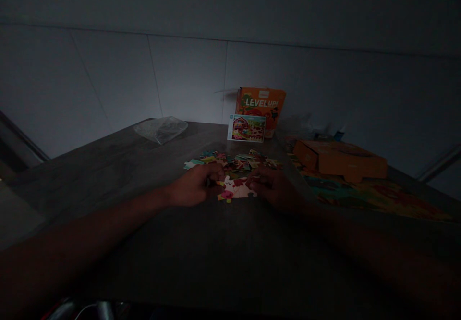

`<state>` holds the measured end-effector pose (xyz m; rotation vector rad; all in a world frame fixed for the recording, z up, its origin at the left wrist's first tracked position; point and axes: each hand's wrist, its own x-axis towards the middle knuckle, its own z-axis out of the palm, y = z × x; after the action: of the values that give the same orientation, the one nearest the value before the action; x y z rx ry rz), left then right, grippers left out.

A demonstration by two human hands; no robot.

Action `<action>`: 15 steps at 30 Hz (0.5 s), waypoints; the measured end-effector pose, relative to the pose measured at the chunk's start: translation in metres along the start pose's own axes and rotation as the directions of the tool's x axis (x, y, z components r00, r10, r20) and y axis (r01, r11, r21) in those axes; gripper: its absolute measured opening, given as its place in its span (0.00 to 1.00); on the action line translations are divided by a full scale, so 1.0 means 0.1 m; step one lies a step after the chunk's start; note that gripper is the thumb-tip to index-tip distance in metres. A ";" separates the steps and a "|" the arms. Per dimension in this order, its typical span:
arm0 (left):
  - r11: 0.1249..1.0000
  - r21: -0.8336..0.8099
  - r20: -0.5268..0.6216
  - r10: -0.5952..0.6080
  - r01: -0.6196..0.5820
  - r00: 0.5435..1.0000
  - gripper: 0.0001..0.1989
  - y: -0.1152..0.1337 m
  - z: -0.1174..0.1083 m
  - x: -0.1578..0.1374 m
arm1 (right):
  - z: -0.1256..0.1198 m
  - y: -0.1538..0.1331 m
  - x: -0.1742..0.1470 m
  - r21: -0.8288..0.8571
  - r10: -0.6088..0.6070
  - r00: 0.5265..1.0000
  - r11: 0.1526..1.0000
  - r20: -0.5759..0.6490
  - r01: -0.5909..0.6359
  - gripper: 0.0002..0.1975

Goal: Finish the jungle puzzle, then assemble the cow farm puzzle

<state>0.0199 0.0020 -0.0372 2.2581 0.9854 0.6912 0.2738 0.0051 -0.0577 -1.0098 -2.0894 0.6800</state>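
Between my two hands is a joined pair of jigsaw puzzle pieces (236, 189), showing a white cow with a pink muzzle and dark red patches. My left hand (196, 184) is closed, its fingertips pinching the left edge by the cow's head. On the right edge, the bent fingers of my right hand (275, 189) grip the other side. Just behind my hands lies a loose pile of colourful puzzle pieces (248, 161), partly hidden by them. The light is dim, so the fingertips are hard to make out.
A picture card (247, 129) of a farm leans on an orange box (261, 101) reading "LEVEL UP!". To the right, an orange carton (349, 159) rests on a colourful printed sheet (360, 195). A clear plastic bag (162, 129) lies at the back left of the grey table (216, 252).
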 end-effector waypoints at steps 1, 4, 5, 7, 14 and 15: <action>1.000 0.000 0.002 0.002 -0.002 1.000 0.05 -0.01 0.00 0.00 | 0.00 0.00 0.00 0.004 0.010 1.000 1.000 0.002 -0.010 0.07; 1.000 0.003 0.001 0.012 -0.012 1.000 0.05 -0.03 0.01 0.00 | 0.00 0.01 0.00 0.005 0.019 1.000 1.000 0.001 -0.019 0.08; 1.000 0.004 0.000 0.015 -0.015 1.000 0.05 -0.03 0.01 0.00 | 0.00 0.01 0.00 0.000 0.014 1.000 1.000 -0.005 -0.014 0.08; 1.000 0.003 0.000 0.020 -0.020 1.000 0.04 -0.03 0.01 0.00 | 0.00 0.01 0.00 -0.002 -0.001 1.000 1.000 -0.009 0.001 0.08; 1.000 0.024 -0.007 0.018 -0.018 1.000 0.05 0.00 0.01 -0.02 | 0.01 -0.01 0.00 0.006 0.010 1.000 1.000 -0.005 -0.010 0.08; 1.000 0.024 -0.005 0.020 -0.020 1.000 0.05 0.00 0.01 -0.02 | 0.00 -0.02 -0.01 0.009 0.010 1.000 1.000 -0.008 -0.010 0.08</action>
<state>0.0200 0.0001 -0.0382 2.2911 0.9800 0.6977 0.2731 0.0036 -0.0571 -1.0176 -2.0739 0.6886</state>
